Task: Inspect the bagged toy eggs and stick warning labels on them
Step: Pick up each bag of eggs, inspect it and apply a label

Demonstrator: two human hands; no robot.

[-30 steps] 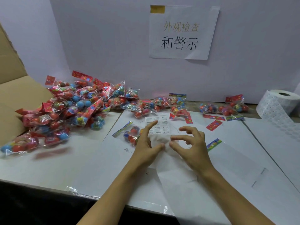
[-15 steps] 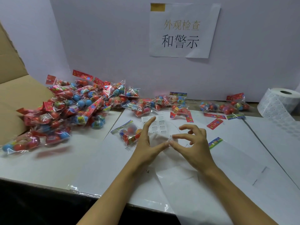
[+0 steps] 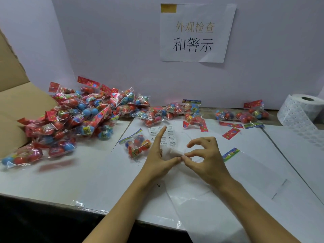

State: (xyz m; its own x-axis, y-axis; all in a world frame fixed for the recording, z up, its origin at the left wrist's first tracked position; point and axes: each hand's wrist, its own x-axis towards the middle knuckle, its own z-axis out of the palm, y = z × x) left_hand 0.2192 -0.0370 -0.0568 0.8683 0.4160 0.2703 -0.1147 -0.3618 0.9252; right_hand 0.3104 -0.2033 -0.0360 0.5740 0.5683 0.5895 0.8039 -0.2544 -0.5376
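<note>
Fingers (image 3: 186, 157) of both hands pinching label sheet (image 3: 164, 137), bagged eggs (image 3: 137, 145) beside.

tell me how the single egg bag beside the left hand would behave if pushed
The bag would probably slide easily: its clear film looks slick on the smooth paper. The round eggs inside may roll and shift. It looks light, and the film would likely crinkle rather than stay stiff.

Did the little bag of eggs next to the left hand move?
No. The single bag of eggs keeps its place beside the sheet of warning labels; only the whole view shifts slightly.
</note>
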